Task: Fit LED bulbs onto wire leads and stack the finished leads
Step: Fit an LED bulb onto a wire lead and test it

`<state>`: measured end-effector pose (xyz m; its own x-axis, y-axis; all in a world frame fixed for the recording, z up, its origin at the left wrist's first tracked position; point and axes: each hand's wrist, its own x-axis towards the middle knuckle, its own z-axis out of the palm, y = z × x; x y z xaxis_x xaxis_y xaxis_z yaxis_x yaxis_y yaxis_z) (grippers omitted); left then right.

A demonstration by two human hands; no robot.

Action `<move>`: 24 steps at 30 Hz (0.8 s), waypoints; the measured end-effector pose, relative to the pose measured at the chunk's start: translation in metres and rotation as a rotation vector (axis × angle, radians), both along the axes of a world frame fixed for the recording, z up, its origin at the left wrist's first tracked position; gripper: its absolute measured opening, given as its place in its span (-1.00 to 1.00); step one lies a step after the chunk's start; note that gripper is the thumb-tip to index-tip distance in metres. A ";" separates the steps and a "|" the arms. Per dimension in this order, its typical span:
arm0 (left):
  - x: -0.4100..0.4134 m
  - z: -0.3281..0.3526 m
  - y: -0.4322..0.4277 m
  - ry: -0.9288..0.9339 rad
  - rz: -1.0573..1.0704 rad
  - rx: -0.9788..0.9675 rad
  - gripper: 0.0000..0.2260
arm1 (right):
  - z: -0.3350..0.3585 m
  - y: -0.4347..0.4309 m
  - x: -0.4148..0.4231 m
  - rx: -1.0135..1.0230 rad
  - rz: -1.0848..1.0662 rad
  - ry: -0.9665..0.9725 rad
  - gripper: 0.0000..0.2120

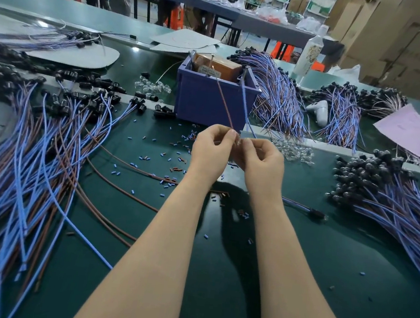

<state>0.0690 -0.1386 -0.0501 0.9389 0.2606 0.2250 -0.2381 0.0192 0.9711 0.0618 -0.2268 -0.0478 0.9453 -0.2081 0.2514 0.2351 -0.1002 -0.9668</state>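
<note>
Left of the hands sprawls a heap of blue and brown wire leads (33,165) with black sockets. The left hand (211,151) pinches a brown wire (225,105), and the right hand (261,162) pinches a blue wire (245,110), their fingertips meeting. Both wires rise toward a blue box (210,98) just beyond the hands. Near the right hand lie clear LED bulbs (293,151), and farther right a stack of leads (395,198).

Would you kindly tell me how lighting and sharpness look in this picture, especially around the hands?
Head view: the arms cast a dark shadow on the green mat below the left hand and right hand; glare spots shine far left; the hands look sharp, the background benches soft; the wide lens bends straight edges.
</note>
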 end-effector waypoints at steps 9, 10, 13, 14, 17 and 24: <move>0.003 0.000 0.005 0.004 0.165 -0.139 -0.83 | -0.002 0.004 0.000 -0.051 -0.080 -0.057 -0.92; 0.003 -0.001 0.005 0.014 0.163 -0.129 -0.84 | -0.003 0.005 0.000 -0.086 -0.052 -0.047 -0.91; 0.004 -0.002 0.006 0.039 0.151 -0.093 -0.86 | -0.005 0.005 0.000 -0.194 -0.011 -0.047 -0.88; 0.004 -0.002 0.006 0.044 0.150 -0.088 -0.86 | -0.005 0.004 -0.001 -0.224 -0.011 -0.052 -0.88; 0.003 -0.002 0.006 0.048 0.149 -0.085 -0.86 | -0.006 0.004 -0.001 -0.291 -0.049 -0.090 -0.84; 0.004 -0.004 0.005 0.046 0.155 -0.097 -0.85 | -0.005 0.008 -0.003 -0.196 -0.274 -0.112 -0.93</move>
<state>0.0728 -0.1336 -0.0537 0.8943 0.4216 0.1495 -0.2009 0.0798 0.9764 0.0586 -0.2185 -0.0533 0.8253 -0.3878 0.4105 0.2769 -0.3557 -0.8927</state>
